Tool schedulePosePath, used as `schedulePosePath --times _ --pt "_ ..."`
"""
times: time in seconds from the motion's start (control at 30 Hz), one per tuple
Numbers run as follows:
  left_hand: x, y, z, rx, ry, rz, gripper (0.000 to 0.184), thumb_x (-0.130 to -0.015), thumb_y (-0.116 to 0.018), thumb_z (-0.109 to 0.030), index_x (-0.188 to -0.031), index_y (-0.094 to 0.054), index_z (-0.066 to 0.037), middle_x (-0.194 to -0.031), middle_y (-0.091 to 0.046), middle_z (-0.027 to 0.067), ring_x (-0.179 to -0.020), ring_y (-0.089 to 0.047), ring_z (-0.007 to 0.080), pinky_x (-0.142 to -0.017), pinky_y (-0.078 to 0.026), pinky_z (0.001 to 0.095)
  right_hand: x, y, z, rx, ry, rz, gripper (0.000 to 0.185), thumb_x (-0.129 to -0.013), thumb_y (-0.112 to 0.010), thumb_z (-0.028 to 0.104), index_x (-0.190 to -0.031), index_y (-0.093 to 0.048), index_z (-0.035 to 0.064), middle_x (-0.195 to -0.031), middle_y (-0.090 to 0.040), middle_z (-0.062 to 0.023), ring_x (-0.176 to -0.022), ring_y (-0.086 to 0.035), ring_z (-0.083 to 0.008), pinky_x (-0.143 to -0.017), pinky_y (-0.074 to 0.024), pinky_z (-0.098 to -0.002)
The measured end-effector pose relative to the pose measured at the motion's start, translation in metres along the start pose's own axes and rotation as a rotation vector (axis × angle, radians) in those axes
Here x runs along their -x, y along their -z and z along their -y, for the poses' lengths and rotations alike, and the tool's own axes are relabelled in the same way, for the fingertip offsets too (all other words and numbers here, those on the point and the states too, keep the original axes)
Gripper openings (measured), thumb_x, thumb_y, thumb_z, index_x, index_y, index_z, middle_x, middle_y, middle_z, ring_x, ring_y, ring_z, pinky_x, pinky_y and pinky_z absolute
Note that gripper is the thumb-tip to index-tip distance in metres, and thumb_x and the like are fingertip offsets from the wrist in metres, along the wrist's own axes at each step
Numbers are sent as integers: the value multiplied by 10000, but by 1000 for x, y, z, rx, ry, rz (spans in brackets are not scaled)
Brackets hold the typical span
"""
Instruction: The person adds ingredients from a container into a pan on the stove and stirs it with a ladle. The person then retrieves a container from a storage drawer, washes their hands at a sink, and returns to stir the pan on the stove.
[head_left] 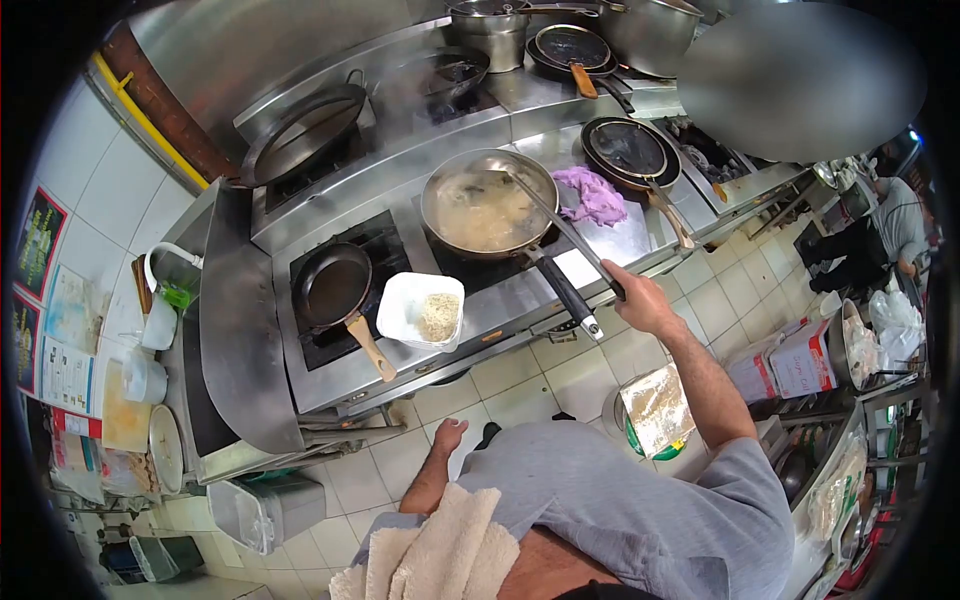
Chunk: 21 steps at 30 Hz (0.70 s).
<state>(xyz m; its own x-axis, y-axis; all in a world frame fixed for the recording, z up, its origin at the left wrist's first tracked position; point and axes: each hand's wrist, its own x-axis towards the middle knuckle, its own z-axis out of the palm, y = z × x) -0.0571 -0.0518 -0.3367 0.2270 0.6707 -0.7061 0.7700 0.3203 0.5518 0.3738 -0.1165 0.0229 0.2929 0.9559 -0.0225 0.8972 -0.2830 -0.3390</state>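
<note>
Step in hand, as judged: stirring or turning of pieces in cloudy liquid (490,218), inside the large pan (488,157). Location of pan: on the right front burner, upright, long handle (562,290) angled toward the front edge of the tabletop (640,236).

Right hand (640,302): closed around the dark grip end of the long-handled utensil (566,234). Utensil sloped down over the right rim, far end inside the pan; shape of that end not clear. Pan handle just beside the right hand, apparently ungripped.

Right arm: extended forward from the right side of the body, forearm angled inward toward the stove. Left hand (450,434): low over the floor, close to the body, well apart from the stove. No item visible in it; finger opening too small to tell.

Next move, as judged: continue with slow sweeps across the pan bottom; keep the utensil below rim level to limit splashing. Steady the pan by its handle in case of sliding. Keep clear of the purple cloth (594,197) just beside the pan, and of the white tub (398,300) with pale granular contents (438,317) at the front edge, between the large pan and the small frying pan (333,285).
</note>
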Motion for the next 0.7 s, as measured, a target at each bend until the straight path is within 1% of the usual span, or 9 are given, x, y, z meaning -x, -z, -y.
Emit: schedulePosePath --times 0.07,0.1,0.13,0.2,0.27,0.33,0.47,0.53,0.7 --pt "0 2 17 9 7 -4 559 -781 -606 -429 -1096 -549 28 -1094 -580 210 -1042 -549 307 -903 -425 363 -2 -6 4 -554 -138 135 697 -656 -558 -22 -1316 -354 76 -856 -581 -102 -684 -605 -261 -595 -479 -364" --pt "0 3 24 11 18 -1 562 -780 -607 -431 -1096 -548 30 -1095 -580 210 -1041 -550 308 -903 -426 362 0 -3 10 -900 -290 232 637 -671 -573 -32 -1276 -394 51 -759 -526 -80 -473 -524 -188 -419 -418 -306" --pt "-2 3 28 12 27 4 566 -780 -607 -433 -1097 -548 32 -1096 -580 211 -1041 -550 309 -902 -426 361 1 -1 15 -899 -289 231 637 -671 -573 -32 -1276 -394 51 -759 -526 -80 -473 -524 -188 -419 -418 -306" --pt "-2 4 34 -5 51 20 566 -774 -612 -432 -1092 -550 32 -1095 -580 212 -1037 -551 312 -900 -428 361 3 -1 21 -1635 -468 255 555 -680 -566 -49 -1210 -458 75 -695 -506 -97 -353 -433 -164 -325 -328 -280" --pt "-11 8 27 -29 72 37 566 -768 -616 -431 -1088 -553 32 -1093 -580 213 -1034 -552 315 -897 -429 361 3 -2 13 -1778 -495 287 466 -692 -559 -53 -1134 -504 83 -666 -501 -107 -360 -446 -176 -334 -337 -278" --pt "-31 1 19 -210 -155 27 475 -783 -628 -388 -1007 -563 25 -699 -580 102 -520 -531 147 -426 -432 298 5 -1 9 -2062 -503 421 440 -690 -560 -49 -1107 -516 86 -677 -515 -120 -357 -451 -182 -332 -342 -271" --pt "-32 -16 -61 -191 -362 -55 513 -785 -614 -393 -1060 -555 36 -840 -620 146 -671 -588 167 -618 -483 303 13 0 0 -2009 -445 462 461 -685 -560 -49 -1121 -521 94 -681 -517 -123 -359 -453 -181 -331 -350 -271" --pt "-39 -33 -102 30 -304 41 512 -767 -628 -406 -1047 -558 16 -1007 -608 189 -947 -586 308 -826 -459 353 15 6 -10 -1959 -409 476 509 -674 -562 -50 -1160 -504 88 -684 -518 -124 -359 -453 -183 -331 -359 -271" --pt "-44 -80 -204 -77 -379 11 463 -773 -641 -368 -1048 -562 -4 -970 -617 163 -907 -596 271 -798 -462 345 8 21 -49 -1653 -264 486 681 -643 -595 -41 -1289 -402 58 -695 -525 -73 -374 -448 -131 -331 -350 -251"
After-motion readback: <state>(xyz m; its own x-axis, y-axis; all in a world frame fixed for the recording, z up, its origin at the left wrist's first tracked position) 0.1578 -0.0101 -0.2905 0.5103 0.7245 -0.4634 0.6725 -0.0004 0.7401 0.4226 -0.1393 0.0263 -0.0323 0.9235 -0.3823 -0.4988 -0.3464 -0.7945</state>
